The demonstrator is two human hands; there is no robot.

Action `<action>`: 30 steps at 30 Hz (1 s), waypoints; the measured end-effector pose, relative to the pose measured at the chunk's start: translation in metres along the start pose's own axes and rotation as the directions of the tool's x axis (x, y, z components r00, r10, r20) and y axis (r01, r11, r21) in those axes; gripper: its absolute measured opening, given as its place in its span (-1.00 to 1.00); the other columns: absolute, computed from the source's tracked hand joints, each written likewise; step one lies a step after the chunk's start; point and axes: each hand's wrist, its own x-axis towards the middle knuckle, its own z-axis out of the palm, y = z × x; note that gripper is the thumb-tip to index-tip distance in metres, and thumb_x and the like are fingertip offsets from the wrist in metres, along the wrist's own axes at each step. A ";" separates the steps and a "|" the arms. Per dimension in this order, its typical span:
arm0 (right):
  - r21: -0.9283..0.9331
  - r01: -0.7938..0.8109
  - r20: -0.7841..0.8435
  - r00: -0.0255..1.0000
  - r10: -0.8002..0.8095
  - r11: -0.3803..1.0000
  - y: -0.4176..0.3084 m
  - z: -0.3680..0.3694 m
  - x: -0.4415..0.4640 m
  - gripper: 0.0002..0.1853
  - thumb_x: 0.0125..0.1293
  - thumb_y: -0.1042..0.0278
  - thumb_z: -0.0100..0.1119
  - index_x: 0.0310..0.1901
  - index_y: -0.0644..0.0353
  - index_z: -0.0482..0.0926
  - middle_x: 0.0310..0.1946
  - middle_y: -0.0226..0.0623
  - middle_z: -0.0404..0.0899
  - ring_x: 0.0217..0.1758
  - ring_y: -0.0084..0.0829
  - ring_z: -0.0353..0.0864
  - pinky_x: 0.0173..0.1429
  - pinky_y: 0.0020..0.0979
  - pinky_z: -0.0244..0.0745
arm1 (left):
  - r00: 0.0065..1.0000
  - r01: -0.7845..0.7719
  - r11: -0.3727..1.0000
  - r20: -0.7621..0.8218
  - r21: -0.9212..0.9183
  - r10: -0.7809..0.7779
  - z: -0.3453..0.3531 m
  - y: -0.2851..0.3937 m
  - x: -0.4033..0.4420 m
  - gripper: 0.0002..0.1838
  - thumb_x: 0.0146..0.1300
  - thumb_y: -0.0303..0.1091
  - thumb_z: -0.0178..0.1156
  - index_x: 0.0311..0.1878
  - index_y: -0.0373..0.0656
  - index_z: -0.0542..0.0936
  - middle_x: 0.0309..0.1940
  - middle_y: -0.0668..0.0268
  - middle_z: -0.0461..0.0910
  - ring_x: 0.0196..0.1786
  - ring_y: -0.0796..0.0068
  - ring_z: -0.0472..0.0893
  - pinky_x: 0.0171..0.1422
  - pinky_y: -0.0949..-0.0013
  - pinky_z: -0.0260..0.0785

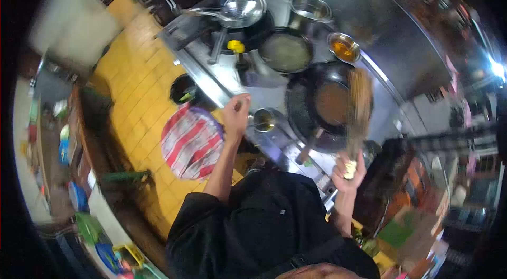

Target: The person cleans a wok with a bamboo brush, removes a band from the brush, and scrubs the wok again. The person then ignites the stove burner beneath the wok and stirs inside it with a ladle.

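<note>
My right hand (348,173) is closed round the pale end of a bundled-stick brush (360,102), which is blurred and reaches over the right side of a large black wok (301,102). Brown liquid (332,102) lies in the bottom of the wok. My left hand (236,112) is raised at the stove's front edge, fingers curled; whether it holds anything is too small to make out. Just right of it stands a small metal cup (263,120). The wok's handle (310,147) points toward my body.
Behind the wok are a pan of pale liquid (285,51), a bowl of orange liquid (344,47), a metal pot (310,8) and a strainer (244,8). A red-and-white striped cloth (193,142) covers something round at the left, beside a black bin (184,89).
</note>
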 end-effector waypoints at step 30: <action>-0.430 -0.014 0.123 0.990 0.074 0.903 0.022 0.049 0.029 -0.57 0.51 0.10 -0.15 0.30 0.08 0.20 -0.41 -0.06 0.48 -0.61 -0.30 0.46 -0.62 -0.38 0.36 | 0.734 0.140 0.978 0.679 -0.157 0.004 0.051 0.072 -0.055 -0.64 0.30 -0.47 0.27 0.14 -0.30 0.53 -0.13 0.29 0.66 -0.06 0.58 0.60 0.09 0.47 0.43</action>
